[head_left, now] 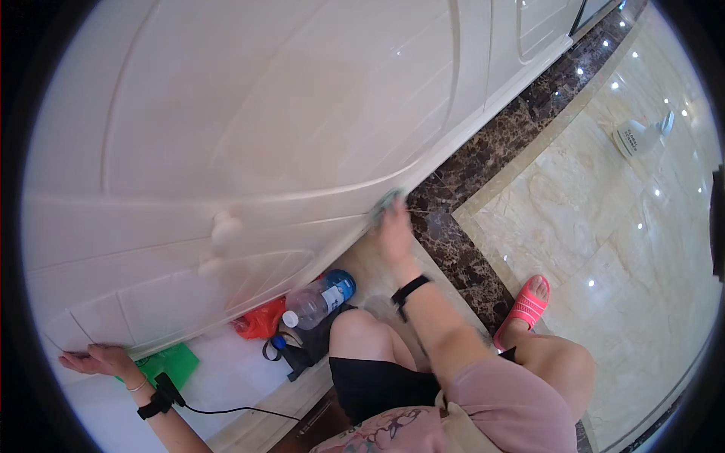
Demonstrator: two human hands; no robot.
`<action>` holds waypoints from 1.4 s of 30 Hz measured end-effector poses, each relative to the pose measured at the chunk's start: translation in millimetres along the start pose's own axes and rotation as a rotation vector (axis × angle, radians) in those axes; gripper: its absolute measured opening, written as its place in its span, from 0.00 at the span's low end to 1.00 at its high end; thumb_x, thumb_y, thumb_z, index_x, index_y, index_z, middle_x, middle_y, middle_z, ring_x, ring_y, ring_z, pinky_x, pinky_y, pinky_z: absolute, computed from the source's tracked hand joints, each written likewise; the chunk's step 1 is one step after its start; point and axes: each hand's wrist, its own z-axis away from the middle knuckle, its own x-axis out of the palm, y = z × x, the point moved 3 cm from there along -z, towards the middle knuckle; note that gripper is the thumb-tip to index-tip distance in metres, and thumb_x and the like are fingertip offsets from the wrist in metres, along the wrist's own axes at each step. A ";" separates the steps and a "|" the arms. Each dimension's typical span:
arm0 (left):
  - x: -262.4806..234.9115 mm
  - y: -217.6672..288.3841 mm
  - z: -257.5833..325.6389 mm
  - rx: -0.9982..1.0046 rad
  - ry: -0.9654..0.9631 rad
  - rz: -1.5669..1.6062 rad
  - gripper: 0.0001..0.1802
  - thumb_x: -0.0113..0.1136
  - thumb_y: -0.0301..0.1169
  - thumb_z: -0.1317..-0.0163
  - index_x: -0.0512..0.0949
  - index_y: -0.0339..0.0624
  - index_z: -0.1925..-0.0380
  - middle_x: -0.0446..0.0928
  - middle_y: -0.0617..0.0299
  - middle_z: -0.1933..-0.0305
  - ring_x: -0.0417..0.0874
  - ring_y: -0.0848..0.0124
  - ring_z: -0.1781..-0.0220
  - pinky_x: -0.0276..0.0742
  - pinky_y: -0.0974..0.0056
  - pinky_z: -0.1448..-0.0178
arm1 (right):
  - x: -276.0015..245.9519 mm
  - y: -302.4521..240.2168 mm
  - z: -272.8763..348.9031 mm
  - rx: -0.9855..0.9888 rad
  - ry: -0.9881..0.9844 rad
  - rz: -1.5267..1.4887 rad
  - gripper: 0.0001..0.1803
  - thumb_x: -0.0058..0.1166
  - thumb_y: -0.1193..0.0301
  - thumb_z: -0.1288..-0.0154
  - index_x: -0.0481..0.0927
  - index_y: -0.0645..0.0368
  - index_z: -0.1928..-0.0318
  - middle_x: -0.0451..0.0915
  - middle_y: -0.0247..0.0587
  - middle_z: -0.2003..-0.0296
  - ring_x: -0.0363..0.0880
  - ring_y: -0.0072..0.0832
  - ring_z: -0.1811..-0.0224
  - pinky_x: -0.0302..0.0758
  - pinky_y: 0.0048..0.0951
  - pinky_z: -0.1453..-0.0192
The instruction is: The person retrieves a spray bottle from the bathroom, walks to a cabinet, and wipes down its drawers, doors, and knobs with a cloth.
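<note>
Right hand was pressed flat on a greenish cloth, fingers loosely curled over it, against the lower edge of a white cabinet door. The cloth sat at the door's bottom corner, just above the dark marble floor border. Left hand was spread open, palm resting on the cabinet's bottom edge, gripping nothing.

Containers: one clear plastic bottle with a white cap and blue label, lying tilted on a dark bag; contents could not be told. One red plastic bag lay beside it, one green bag near the left hand.

Other items: two round white knobs on the cabinet. One pink slipper on the foot. One black band on each wrist; a cable ran from the left one. One white object lay on the beige floor, well apart.
</note>
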 end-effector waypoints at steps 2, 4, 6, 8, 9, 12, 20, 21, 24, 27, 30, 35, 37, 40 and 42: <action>-3.2 -5.2 0.2 -0.056 0.001 0.011 0.33 0.42 0.38 0.32 0.54 0.26 0.34 0.50 0.35 0.29 0.49 0.45 0.26 0.46 0.47 0.26 | 19.0 -43.1 50.5 0.178 -0.211 -0.469 0.19 0.45 0.70 0.35 0.74 0.65 0.46 0.65 0.55 0.37 0.69 0.47 0.39 0.68 0.41 0.36; -10.3 -12.7 -2.5 -0.003 -0.014 -0.035 0.31 0.44 0.35 0.32 0.55 0.27 0.34 0.50 0.35 0.29 0.49 0.45 0.26 0.47 0.47 0.26 | 12.0 -48.8 48.5 -0.032 -0.405 -0.290 0.19 0.45 0.69 0.35 0.74 0.61 0.46 0.68 0.51 0.40 0.71 0.44 0.42 0.70 0.41 0.39; -9.1 -9.9 -3.7 0.070 -0.004 -0.034 0.31 0.45 0.34 0.33 0.55 0.27 0.34 0.50 0.36 0.29 0.50 0.46 0.26 0.48 0.48 0.26 | 4.6 -26.0 27.9 -0.251 -0.501 -0.135 0.18 0.48 0.67 0.37 0.76 0.53 0.47 0.74 0.44 0.48 0.75 0.40 0.51 0.75 0.41 0.48; -12.2 -12.3 -7.1 0.097 0.012 -0.007 0.30 0.49 0.32 0.33 0.56 0.27 0.35 0.51 0.37 0.29 0.50 0.47 0.26 0.49 0.49 0.26 | -23.5 5.0 -35.8 -0.222 -0.524 0.089 0.18 0.52 0.65 0.40 0.75 0.52 0.49 0.79 0.45 0.55 0.78 0.38 0.52 0.78 0.42 0.55; -11.9 -17.8 1.7 0.030 0.011 0.021 0.30 0.50 0.32 0.34 0.57 0.27 0.36 0.52 0.37 0.29 0.50 0.47 0.26 0.50 0.50 0.26 | -60.7 6.0 -65.1 -0.132 -0.544 0.191 0.16 0.52 0.67 0.42 0.78 0.53 0.52 0.80 0.42 0.54 0.79 0.38 0.54 0.78 0.42 0.55; -7.6 13.8 11.2 -0.141 -0.074 -0.072 0.29 0.47 0.28 0.31 0.53 0.31 0.33 0.51 0.44 0.28 0.50 0.53 0.26 0.47 0.52 0.25 | -103.3 92.8 -103.9 -0.388 -0.004 0.190 0.15 0.55 0.77 0.51 0.84 0.52 0.61 0.77 0.36 0.47 0.78 0.37 0.53 0.77 0.38 0.53; -22.4 230.8 237.7 -0.534 -1.134 0.479 0.46 0.76 0.41 0.60 0.67 0.41 0.39 0.63 0.48 0.34 0.60 0.48 0.32 0.56 0.47 0.30 | -12.8 12.6 -11.0 -0.595 -0.244 0.108 0.18 0.55 0.77 0.53 0.84 0.51 0.58 0.74 0.37 0.46 0.76 0.39 0.54 0.75 0.38 0.54; -20.5 233.1 258.5 -0.569 -1.170 0.487 0.45 0.75 0.39 0.58 0.66 0.40 0.38 0.64 0.47 0.35 0.64 0.48 0.34 0.60 0.51 0.31 | -2.9 -16.7 6.8 -0.627 -0.312 0.093 0.18 0.53 0.77 0.52 0.84 0.51 0.57 0.75 0.39 0.47 0.76 0.40 0.53 0.75 0.39 0.53; -23.2 224.9 300.6 -0.682 -1.268 0.614 0.31 0.73 0.33 0.55 0.72 0.39 0.50 0.71 0.46 0.50 0.75 0.46 0.49 0.73 0.53 0.46 | 35.3 -62.2 57.5 -0.715 -0.560 0.140 0.15 0.50 0.71 0.44 0.83 0.50 0.56 0.69 0.34 0.42 0.74 0.38 0.49 0.75 0.40 0.52; -50.0 225.4 310.0 -0.687 -1.296 0.630 0.22 0.71 0.30 0.52 0.73 0.38 0.57 0.69 0.48 0.58 0.77 0.46 0.59 0.76 0.53 0.58 | 66.4 -111.6 92.6 -0.819 -0.723 0.161 0.16 0.47 0.69 0.39 0.82 0.49 0.53 0.65 0.32 0.38 0.74 0.37 0.48 0.76 0.40 0.50; -86.3 226.8 324.9 -0.797 -1.324 0.660 0.21 0.71 0.30 0.50 0.74 0.38 0.57 0.69 0.48 0.56 0.77 0.48 0.60 0.76 0.54 0.59 | 111.8 -136.2 125.0 -0.904 -0.851 0.141 0.17 0.46 0.68 0.37 0.80 0.48 0.48 0.64 0.31 0.37 0.76 0.38 0.50 0.76 0.40 0.50; -113.7 228.4 333.7 -0.893 -1.335 0.656 0.22 0.71 0.25 0.52 0.75 0.38 0.56 0.69 0.48 0.56 0.77 0.50 0.60 0.76 0.55 0.58 | 167.0 -181.6 161.8 -0.998 -0.934 0.225 0.18 0.46 0.66 0.35 0.78 0.49 0.46 0.65 0.31 0.37 0.79 0.39 0.56 0.77 0.40 0.53; -118.0 230.3 333.1 -0.916 -1.325 0.614 0.22 0.71 0.24 0.53 0.75 0.38 0.57 0.69 0.48 0.56 0.77 0.50 0.59 0.76 0.55 0.57 | 168.1 -182.8 168.4 -1.055 -0.899 0.284 0.18 0.46 0.65 0.35 0.78 0.49 0.46 0.65 0.31 0.38 0.80 0.39 0.57 0.77 0.40 0.54; -116.9 225.0 335.7 -0.836 -1.302 0.589 0.23 0.72 0.25 0.55 0.75 0.38 0.57 0.69 0.47 0.55 0.76 0.49 0.58 0.76 0.55 0.55 | 143.7 -176.6 152.8 -1.191 -0.813 0.336 0.16 0.45 0.65 0.34 0.80 0.49 0.50 0.68 0.29 0.42 0.78 0.38 0.56 0.76 0.40 0.55; -120.0 218.0 335.8 -0.877 -1.326 0.558 0.23 0.72 0.26 0.55 0.76 0.38 0.57 0.69 0.47 0.55 0.76 0.49 0.57 0.75 0.55 0.54 | 100.1 -172.1 123.0 -1.122 -0.860 0.303 0.15 0.46 0.65 0.34 0.81 0.47 0.51 0.69 0.30 0.43 0.78 0.38 0.55 0.76 0.41 0.54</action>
